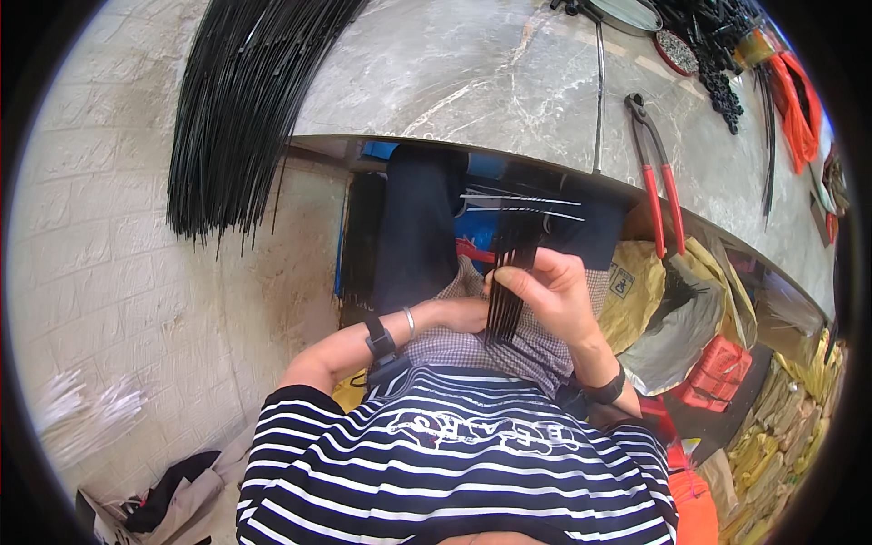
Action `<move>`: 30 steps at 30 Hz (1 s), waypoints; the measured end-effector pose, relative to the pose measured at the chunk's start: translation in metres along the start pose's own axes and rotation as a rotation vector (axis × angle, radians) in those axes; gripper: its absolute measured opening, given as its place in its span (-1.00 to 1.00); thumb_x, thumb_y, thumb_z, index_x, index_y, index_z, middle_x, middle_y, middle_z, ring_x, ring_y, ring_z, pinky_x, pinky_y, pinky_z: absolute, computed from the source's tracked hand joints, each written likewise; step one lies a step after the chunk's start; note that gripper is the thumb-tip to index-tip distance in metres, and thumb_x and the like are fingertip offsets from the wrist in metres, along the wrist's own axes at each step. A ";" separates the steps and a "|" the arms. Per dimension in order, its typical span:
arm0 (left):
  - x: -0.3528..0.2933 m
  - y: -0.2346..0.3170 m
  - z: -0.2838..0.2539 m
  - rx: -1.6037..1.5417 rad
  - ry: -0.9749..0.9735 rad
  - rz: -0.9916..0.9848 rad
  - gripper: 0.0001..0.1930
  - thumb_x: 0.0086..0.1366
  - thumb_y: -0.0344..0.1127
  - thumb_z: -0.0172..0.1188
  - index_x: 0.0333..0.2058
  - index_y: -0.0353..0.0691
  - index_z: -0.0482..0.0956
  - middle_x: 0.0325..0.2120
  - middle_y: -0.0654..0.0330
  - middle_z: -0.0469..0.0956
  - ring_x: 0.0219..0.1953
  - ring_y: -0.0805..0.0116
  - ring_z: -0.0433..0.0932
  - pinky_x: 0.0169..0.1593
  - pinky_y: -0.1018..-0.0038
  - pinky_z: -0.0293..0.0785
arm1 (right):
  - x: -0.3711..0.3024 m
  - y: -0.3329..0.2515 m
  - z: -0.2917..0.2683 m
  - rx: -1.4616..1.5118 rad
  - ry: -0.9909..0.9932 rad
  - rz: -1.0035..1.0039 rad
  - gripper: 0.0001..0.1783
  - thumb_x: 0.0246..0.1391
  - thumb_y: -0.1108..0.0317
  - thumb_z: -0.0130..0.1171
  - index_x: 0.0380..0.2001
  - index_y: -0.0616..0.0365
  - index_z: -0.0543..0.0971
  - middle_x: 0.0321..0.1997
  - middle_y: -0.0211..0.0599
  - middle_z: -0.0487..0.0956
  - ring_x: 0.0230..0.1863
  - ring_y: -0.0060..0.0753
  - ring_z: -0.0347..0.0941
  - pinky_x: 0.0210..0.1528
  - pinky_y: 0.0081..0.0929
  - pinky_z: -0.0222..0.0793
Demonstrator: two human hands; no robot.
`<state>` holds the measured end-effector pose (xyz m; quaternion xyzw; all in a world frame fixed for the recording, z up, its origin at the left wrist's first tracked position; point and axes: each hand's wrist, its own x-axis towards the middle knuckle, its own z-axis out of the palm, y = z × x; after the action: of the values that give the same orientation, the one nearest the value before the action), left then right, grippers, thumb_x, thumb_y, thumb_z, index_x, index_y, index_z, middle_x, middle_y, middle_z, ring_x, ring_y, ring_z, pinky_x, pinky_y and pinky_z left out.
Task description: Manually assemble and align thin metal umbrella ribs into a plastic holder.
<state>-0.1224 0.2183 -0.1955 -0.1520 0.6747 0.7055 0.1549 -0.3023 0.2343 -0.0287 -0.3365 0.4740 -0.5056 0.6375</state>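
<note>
My right hand [556, 295] pinches a row of thin black rods [505, 318] between thumb and fingers above my lap. The rods stand side by side with narrow gaps, their lower ends over a checked cloth [445, 350]. Beyond the hand, two thin pale strips [522, 199] lie across the far part of the rods; whether they are joined to them I cannot tell. My left hand [461, 314] is close against the left side of the rods, its fingers hidden behind them.
A large bundle of thin black rods [241, 118] hangs over the left end of the grey marbled table [436, 82]. Red-handled cutters [656, 173] lie at its right edge. Small black parts [722, 95] and an orange bag [796, 109] are farther right. An open sack [677, 318] stands below.
</note>
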 end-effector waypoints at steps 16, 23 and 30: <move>-0.030 0.151 -0.119 -0.788 0.587 0.434 -0.76 0.37 -0.27 0.09 -0.13 -0.29 0.59 -0.33 0.18 0.63 -0.32 0.47 0.59 -0.26 0.56 0.55 | 0.016 0.003 -0.014 0.080 0.070 -0.056 -0.89 0.14 0.53 0.14 -0.28 0.34 0.58 -0.38 -0.29 0.62 -0.36 -0.50 0.54 -0.23 -0.52 0.49; -0.027 0.162 -0.123 -0.720 0.587 0.477 -0.75 0.37 -0.27 0.07 -0.11 -0.28 0.58 -0.26 0.12 0.63 -0.23 0.36 0.63 -0.20 0.49 0.59 | 0.018 0.006 -0.016 0.122 0.015 -0.078 -0.86 0.16 0.47 0.16 -0.26 0.32 0.60 -0.41 -0.33 0.62 -0.38 -0.61 0.52 -0.28 -0.62 0.47; -0.032 0.165 -0.138 -0.656 0.580 0.453 -0.77 0.36 -0.29 0.10 -0.14 -0.27 0.61 -0.24 0.14 0.63 -0.21 0.33 0.63 -0.17 0.42 0.59 | 0.013 0.007 -0.009 0.115 0.019 -0.048 -0.87 0.15 0.47 0.17 -0.28 0.32 0.59 -0.42 -0.33 0.62 -0.40 -0.61 0.52 -0.31 -0.63 0.47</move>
<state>-0.1626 0.0735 -0.0381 -0.2322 0.4485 0.8253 -0.2525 -0.3082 0.2243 -0.0416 -0.3056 0.4420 -0.5503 0.6390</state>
